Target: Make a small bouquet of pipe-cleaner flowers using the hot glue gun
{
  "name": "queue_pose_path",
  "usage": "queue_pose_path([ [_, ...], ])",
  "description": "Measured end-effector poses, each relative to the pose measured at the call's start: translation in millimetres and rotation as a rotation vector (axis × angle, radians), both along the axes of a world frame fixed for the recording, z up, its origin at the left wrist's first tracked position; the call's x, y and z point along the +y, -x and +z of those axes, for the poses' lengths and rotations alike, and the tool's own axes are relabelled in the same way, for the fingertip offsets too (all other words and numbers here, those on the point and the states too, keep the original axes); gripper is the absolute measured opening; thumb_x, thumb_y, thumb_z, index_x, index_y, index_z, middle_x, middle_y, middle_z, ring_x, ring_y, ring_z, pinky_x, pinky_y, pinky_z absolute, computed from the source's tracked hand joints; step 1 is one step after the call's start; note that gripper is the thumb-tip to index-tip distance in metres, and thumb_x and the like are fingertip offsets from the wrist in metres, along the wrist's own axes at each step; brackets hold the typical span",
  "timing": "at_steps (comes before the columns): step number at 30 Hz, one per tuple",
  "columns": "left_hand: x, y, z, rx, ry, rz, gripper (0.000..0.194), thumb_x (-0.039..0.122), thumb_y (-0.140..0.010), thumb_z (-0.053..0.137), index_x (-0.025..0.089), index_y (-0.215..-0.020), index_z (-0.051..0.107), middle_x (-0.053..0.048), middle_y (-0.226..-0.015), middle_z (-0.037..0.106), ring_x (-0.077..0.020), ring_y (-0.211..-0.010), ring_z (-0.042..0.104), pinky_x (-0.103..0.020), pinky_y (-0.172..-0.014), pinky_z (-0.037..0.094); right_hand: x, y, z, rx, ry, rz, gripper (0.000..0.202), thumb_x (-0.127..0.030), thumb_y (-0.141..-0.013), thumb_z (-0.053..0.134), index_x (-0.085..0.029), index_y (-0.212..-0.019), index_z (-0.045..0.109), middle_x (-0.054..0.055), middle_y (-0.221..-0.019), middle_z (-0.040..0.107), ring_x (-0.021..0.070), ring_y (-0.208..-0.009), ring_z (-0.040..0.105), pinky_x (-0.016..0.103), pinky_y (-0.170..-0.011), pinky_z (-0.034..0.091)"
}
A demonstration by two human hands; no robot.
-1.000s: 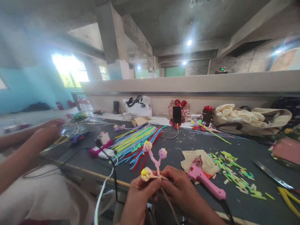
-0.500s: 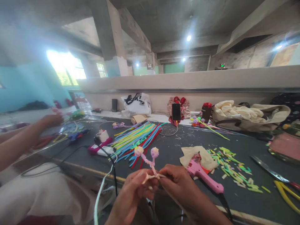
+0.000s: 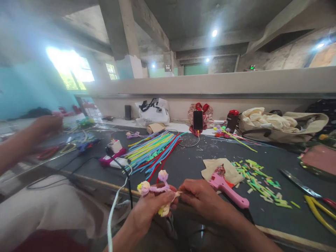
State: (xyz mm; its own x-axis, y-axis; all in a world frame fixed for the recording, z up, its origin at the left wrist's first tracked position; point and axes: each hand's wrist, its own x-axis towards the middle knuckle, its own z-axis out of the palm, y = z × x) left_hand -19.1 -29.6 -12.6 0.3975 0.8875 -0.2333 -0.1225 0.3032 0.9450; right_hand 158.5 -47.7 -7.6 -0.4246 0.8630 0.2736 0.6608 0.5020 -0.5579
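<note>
My left hand [image 3: 151, 211] is closed round a pipe-cleaner flower sprig [image 3: 156, 189] in lilac and cream, just over the table's front edge. Two rounded buds stick out above the thumb, one lilac and cream, the other with yellow on it. A third pale yellow bud [image 3: 164, 210] shows below the fingers. My right hand [image 3: 201, 196] pinches the sprig's thin pale end beside the left fingertips; the fingers partly hide it. Right of that hand a pink hot glue gun [image 3: 228, 191] lies on a beige cloth [image 3: 208, 167].
Colourful pipe cleaners [image 3: 149, 154] lie in a heap mid-table. Cut green pieces [image 3: 262, 183], scissors with yellow handles [image 3: 315, 206] and a canvas bag [image 3: 278, 126] are at the right. A white cable [image 3: 111, 217] hangs over the front edge. A co-worker's arm [image 3: 28, 140] reaches in from the left.
The sprig has tipped over to the left in my left hand, its buds now lower and a third one showing. My right hand has shifted slightly to the right.
</note>
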Motion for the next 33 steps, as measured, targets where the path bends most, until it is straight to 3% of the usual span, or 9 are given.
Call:
queue_pose_path([
  [5, 1, 2, -11.0, -0.082, -0.016, 0.002, 0.028, 0.035, -0.063, 0.065, 0.015, -0.081, 0.063, -0.006, -0.07, 0.066, -0.0173, -0.063, 0.059, -0.024, -0.05, 0.045, 0, 1, 7.4, -0.069, -0.017, -0.041, 0.021, -0.025, -0.085, 0.041, -0.017, -0.08, 0.06, 0.001, -0.074, 0.061, 0.011, -0.066, 0.054, 0.019, -0.057, 0.033],
  [8, 2, 14, -24.6, -0.226, -0.031, -0.148, 0.047, 0.045, -0.057, 0.067, 0.015, -0.093, 0.062, -0.011, -0.085, 0.066, -0.0222, -0.076, 0.059, -0.027, -0.053, 0.047, -2, -4, 14.5, -0.054, -0.006, -0.055, 0.019, -0.024, -0.085, 0.042, -0.017, -0.08, 0.06, 0.0, -0.074, 0.061, 0.0109, -0.067, 0.054, 0.019, -0.058, 0.033],
  [11, 2, 30, -32.3, -0.225, -0.036, -0.299, 0.054, 0.035, -0.041, 0.078, 0.016, -0.089, 0.065, -0.008, -0.078, 0.067, -0.0198, -0.069, 0.059, -0.024, -0.053, 0.047, -6, -12, 22.3, -0.02, 0.017, -0.015, 0.017, -0.025, -0.084, 0.045, -0.018, -0.08, 0.06, -0.002, -0.072, 0.059, 0.009, -0.065, 0.053, 0.017, -0.056, 0.033],
  [13, 3, 35, -28.1, -0.141, -0.014, -0.251, 0.03, 0.031, -0.053, 0.073, 0.014, -0.077, 0.068, -0.006, -0.065, 0.066, -0.0139, -0.056, 0.058, -0.021, -0.05, 0.044, -8, -15, 27.8, -0.031, 0.036, 0.063, 0.017, -0.027, -0.084, 0.046, -0.018, -0.081, 0.061, -0.002, -0.071, 0.059, 0.0079, -0.064, 0.053, 0.015, -0.056, 0.033],
  [16, 3, 31, -11.6, -0.065, 0.097, -0.123, 0.023, 0.035, -0.056, 0.069, 0.014, -0.065, 0.067, -0.005, -0.057, 0.066, -0.0129, -0.049, 0.056, -0.021, -0.045, 0.041, -10, -16, 34.7, -0.098, 0.031, 0.259, 0.017, -0.025, -0.084, 0.047, -0.017, -0.085, 0.062, -0.002, -0.074, 0.06, 0.0075, -0.069, 0.054, 0.014, -0.06, 0.035],
  [19, 6, 17, 3.0, 0.036, 0.116, -0.333, 0.035, 0.043, -0.056, 0.063, 0.008, -0.059, 0.067, -0.008, -0.053, 0.065, -0.0126, -0.043, 0.053, -0.022, -0.043, 0.037, -7, -15, 37.4, -0.235, -0.022, 0.404, 0.016, -0.021, -0.083, 0.047, -0.017, -0.086, 0.062, -0.001, -0.074, 0.061, 0.0083, -0.071, 0.056, 0.015, -0.062, 0.035],
  [22, 9, 4, 7.0, 0.214, 0.113, -0.508, 0.022, 0.029, -0.049, 0.068, 0.009, -0.055, 0.067, -0.003, -0.047, 0.06, -0.0074, -0.038, 0.043, -0.018, -0.038, 0.027, -4, -13, 37.7, -0.385, -0.077, 0.468, 0.014, -0.019, -0.08, 0.049, -0.02, -0.086, 0.062, -0.002, -0.076, 0.062, 0.0093, -0.071, 0.056, 0.017, -0.059, 0.034],
  [27, 12, 1, 4.7, 0.402, -0.031, -0.629, 0.012, 0.022, -0.053, 0.066, 0.012, -0.06, 0.068, 0.003, -0.048, 0.056, -0.0069, -0.044, 0.04, -0.019, -0.043, 0.028, -4, -7, 38.8, -0.637, -0.108, 0.447, 0.011, -0.019, -0.077, 0.051, -0.02, -0.076, 0.062, -0.001, -0.069, 0.062, 0.0116, -0.061, 0.056, 0.02, -0.048, 0.029],
  [33, 21, 3, 12.0, 0.4, -0.066, -0.761, 0.026, 0.036, -0.061, 0.06, 0.012, -0.065, 0.068, 0.001, -0.055, 0.057, -0.0078, -0.047, 0.038, -0.02, -0.045, 0.028, -4, 1, 43.9, -0.784, -0.145, 0.424, 0.009, -0.016, -0.074, 0.052, -0.016, -0.068, 0.059, 0.001, -0.065, 0.062, 0.0135, -0.054, 0.056, 0.024, -0.041, 0.019],
])
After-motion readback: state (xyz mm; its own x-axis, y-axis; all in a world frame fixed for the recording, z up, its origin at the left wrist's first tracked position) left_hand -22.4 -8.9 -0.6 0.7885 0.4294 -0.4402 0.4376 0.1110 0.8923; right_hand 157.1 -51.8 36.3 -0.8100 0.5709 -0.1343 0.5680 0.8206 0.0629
